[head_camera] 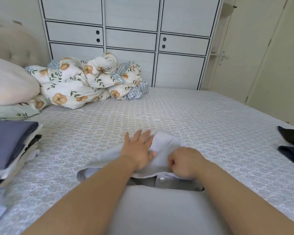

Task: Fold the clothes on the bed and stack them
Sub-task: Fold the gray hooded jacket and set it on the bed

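Two hands point(139, 150), one pale garment point(163, 148)

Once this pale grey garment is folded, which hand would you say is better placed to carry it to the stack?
Probably the left hand: it lies flat on the pale grey garment, and the stack of folded clothes is on that side. The right hand grips the cloth.

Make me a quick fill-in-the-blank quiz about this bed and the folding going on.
1. The left hand lies flat on the pale ____ garment.
2. The right hand is ____ round that garment's edge.
3. The stack of folded clothes sits at the bed's ____ edge.
4. The bundled quilt has a ____ print.

Missing words: grey; curled; left; floral
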